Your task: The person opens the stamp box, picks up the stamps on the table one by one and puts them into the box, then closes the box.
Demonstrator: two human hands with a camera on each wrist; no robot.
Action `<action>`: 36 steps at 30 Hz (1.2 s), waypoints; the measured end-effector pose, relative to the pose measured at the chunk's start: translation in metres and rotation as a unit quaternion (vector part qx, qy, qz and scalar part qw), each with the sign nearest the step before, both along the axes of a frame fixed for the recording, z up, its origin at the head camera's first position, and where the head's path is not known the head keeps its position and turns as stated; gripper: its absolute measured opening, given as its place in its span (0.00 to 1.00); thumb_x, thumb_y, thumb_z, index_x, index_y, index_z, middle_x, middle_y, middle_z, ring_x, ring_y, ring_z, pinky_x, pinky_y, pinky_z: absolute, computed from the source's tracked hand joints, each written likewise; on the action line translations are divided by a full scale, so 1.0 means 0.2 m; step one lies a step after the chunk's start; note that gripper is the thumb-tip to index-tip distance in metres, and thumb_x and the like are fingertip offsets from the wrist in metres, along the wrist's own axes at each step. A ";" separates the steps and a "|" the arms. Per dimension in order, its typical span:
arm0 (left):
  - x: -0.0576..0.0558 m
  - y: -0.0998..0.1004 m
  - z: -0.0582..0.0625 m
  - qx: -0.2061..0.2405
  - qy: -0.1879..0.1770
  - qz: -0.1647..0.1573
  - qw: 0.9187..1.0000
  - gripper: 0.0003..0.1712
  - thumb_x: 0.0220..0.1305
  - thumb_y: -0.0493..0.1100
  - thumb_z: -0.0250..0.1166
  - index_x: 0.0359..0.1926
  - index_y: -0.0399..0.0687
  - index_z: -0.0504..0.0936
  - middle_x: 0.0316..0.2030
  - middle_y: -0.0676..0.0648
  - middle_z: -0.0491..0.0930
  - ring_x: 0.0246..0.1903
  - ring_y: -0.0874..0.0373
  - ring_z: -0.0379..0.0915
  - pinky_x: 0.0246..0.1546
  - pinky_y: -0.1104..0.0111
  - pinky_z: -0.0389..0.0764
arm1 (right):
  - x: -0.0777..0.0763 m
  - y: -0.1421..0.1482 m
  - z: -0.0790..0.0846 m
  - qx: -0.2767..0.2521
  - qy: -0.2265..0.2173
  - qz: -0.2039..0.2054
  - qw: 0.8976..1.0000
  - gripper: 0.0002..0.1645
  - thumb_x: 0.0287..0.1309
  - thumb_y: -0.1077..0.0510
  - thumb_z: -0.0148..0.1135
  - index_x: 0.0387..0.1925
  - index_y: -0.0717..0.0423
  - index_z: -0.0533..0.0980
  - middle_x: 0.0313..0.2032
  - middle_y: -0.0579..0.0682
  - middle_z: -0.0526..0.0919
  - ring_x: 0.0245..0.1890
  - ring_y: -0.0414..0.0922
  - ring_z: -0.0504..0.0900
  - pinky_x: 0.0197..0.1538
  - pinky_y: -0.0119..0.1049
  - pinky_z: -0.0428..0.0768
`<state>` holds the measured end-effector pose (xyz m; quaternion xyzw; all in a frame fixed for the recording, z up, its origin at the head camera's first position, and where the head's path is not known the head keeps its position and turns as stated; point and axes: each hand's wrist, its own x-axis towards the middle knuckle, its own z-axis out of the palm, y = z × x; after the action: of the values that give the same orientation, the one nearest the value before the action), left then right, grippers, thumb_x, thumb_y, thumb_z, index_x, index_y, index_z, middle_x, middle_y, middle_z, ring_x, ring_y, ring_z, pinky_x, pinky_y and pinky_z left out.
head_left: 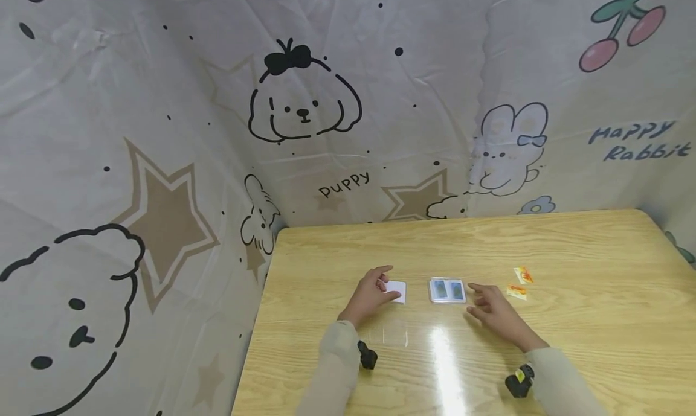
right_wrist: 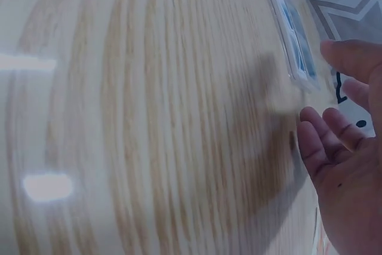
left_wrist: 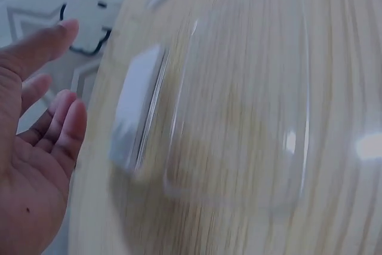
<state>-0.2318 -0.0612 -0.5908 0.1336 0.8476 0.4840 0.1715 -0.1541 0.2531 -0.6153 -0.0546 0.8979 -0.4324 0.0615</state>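
My left hand (head_left: 372,296) hovers at a small stack of white cards (head_left: 399,290), fingers spread and loosely bent. In the left wrist view the stack (left_wrist: 136,111) lies apart from the fingers, with nothing in the palm. Close to it on the table is a clear plastic lid (left_wrist: 239,106). A flat clear case (head_left: 447,291) with two blue pictures side by side sits between the hands. Just right of this case my right hand (head_left: 495,313) holds nothing, its fingers relaxed, thumb and fingertips near the case's edge.
Two small orange-and-white cards (head_left: 524,275) lie beyond the right hand on the wooden table (head_left: 609,283). A printed cloth (head_left: 413,102) hangs behind and along the left side. Black wrist cameras (head_left: 368,357) sit at both cuffs. Light glares off the tabletop.
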 end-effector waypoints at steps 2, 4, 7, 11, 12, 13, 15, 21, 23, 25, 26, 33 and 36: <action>-0.01 -0.05 0.00 -0.007 0.005 0.002 1.000 0.41 0.55 0.45 0.73 0.68 0.47 0.67 0.46 0.43 0.71 0.36 0.62 0.63 0.38 0.73 0.69 | 0.01 0.02 0.00 0.004 0.007 -0.004 1.000 0.35 0.63 0.56 0.62 0.66 0.68 0.62 0.56 0.69 0.65 0.47 0.58 0.78 0.46 0.48 0.81; -0.01 -0.11 -0.02 -0.012 0.007 0.002 1.000 0.42 0.54 0.46 0.73 0.68 0.46 0.66 0.44 0.42 0.70 0.37 0.60 0.61 0.39 0.70 0.68 | 0.01 0.04 0.01 0.010 0.014 -0.012 1.000 0.36 0.63 0.55 0.62 0.66 0.67 0.62 0.55 0.68 0.64 0.47 0.57 0.77 0.45 0.47 0.80; -0.01 -0.18 -0.04 -0.015 -0.003 0.009 1.000 0.43 0.53 0.46 0.74 0.69 0.46 0.66 0.43 0.44 0.68 0.39 0.58 0.60 0.41 0.68 0.67 | 0.02 0.07 0.02 0.020 0.016 -0.029 0.999 0.36 0.63 0.54 0.62 0.66 0.67 0.62 0.55 0.68 0.62 0.46 0.56 0.77 0.45 0.47 0.80; -0.01 -0.23 -0.07 -0.022 -0.009 0.020 1.000 0.43 0.53 0.46 0.74 0.68 0.45 0.66 0.40 0.46 0.66 0.37 0.58 0.59 0.39 0.67 0.66 | 0.03 0.12 0.05 0.030 0.014 -0.047 0.998 0.38 0.63 0.54 0.62 0.67 0.67 0.61 0.54 0.70 0.61 0.46 0.58 0.76 0.45 0.49 0.79; -0.01 -0.24 -0.08 -0.024 -0.008 0.022 0.999 0.43 0.53 0.45 0.74 0.68 0.45 0.67 0.39 0.46 0.65 0.36 0.58 0.58 0.38 0.67 0.65 | 0.04 0.13 0.06 0.030 0.013 -0.050 0.998 0.38 0.63 0.53 0.62 0.67 0.67 0.60 0.54 0.70 0.61 0.46 0.59 0.76 0.45 0.50 0.79; -0.01 -0.24 -0.08 -0.027 -0.008 0.024 0.999 0.42 0.53 0.45 0.74 0.68 0.45 0.67 0.39 0.46 0.65 0.35 0.58 0.58 0.37 0.67 0.65 | 0.05 0.15 0.07 0.028 0.012 -0.053 0.998 0.38 0.63 0.53 0.62 0.67 0.68 0.60 0.54 0.71 0.60 0.46 0.60 0.76 0.45 0.51 0.79; -0.01 -0.25 -0.10 -0.028 -0.005 0.025 0.999 0.42 0.53 0.45 0.74 0.67 0.44 0.67 0.39 0.46 0.65 0.35 0.59 0.58 0.37 0.68 0.64 | 0.06 0.17 0.08 0.027 0.010 -0.058 0.998 0.39 0.63 0.52 0.62 0.68 0.68 0.59 0.54 0.72 0.60 0.47 0.62 0.75 0.45 0.52 0.79; -0.02 -0.25 -0.13 -0.037 -0.001 0.025 0.999 0.42 0.53 0.47 0.74 0.67 0.45 0.67 0.40 0.48 0.67 0.35 0.59 0.59 0.38 0.67 0.65 | 0.07 0.25 0.11 0.038 -0.002 -0.069 0.997 0.40 0.65 0.50 0.60 0.68 0.69 0.57 0.57 0.73 0.59 0.49 0.64 0.74 0.42 0.46 0.78; -0.02 -0.25 -0.14 -0.043 0.000 0.025 0.999 0.42 0.53 0.49 0.74 0.67 0.45 0.68 0.40 0.49 0.67 0.36 0.58 0.60 0.38 0.66 0.65 | 0.08 0.28 0.12 0.043 -0.007 -0.074 0.996 0.41 0.65 0.50 0.59 0.68 0.71 0.57 0.57 0.74 0.59 0.49 0.65 0.74 0.40 0.44 0.77; -0.03 -0.25 -0.15 -0.054 0.006 0.025 0.998 0.43 0.52 0.51 0.75 0.67 0.46 0.68 0.41 0.49 0.68 0.36 0.58 0.61 0.38 0.66 0.66 | 0.08 0.30 0.13 0.048 -0.010 -0.080 0.996 0.41 0.65 0.50 0.59 0.68 0.72 0.57 0.56 0.74 0.61 0.48 0.64 0.74 0.40 0.45 0.77; -0.03 -0.25 -0.15 -0.060 0.012 0.024 0.998 0.43 0.51 0.52 0.75 0.67 0.46 0.68 0.41 0.49 0.69 0.36 0.58 0.61 0.38 0.65 0.67 | 0.08 0.31 0.13 0.049 -0.011 -0.082 0.995 0.41 0.65 0.50 0.59 0.68 0.72 0.57 0.55 0.74 0.61 0.47 0.64 0.73 0.39 0.46 0.77; -0.05 -0.22 -0.16 -0.124 0.029 0.023 0.992 0.44 0.49 0.54 0.76 0.66 0.51 0.70 0.41 0.50 0.70 0.36 0.58 0.64 0.42 0.63 0.71 | 0.11 0.41 0.07 0.074 -0.030 -0.099 0.992 0.44 0.66 0.47 0.58 0.66 0.76 0.56 0.52 0.75 0.65 0.47 0.65 0.73 0.43 0.55 0.77; -0.05 -0.21 -0.16 -0.155 0.041 0.014 0.987 0.44 0.48 0.55 0.76 0.66 0.53 0.70 0.40 0.50 0.70 0.34 0.58 0.63 0.37 0.65 0.69 | 0.12 0.43 0.03 0.076 -0.045 -0.108 0.990 0.45 0.66 0.44 0.57 0.65 0.78 0.57 0.51 0.76 0.66 0.46 0.64 0.73 0.43 0.56 0.75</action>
<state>-0.2422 -0.1033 -0.6237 0.1129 0.9204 0.3436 0.1485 -0.1291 0.3393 -0.6101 0.0671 0.9253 -0.3686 0.0588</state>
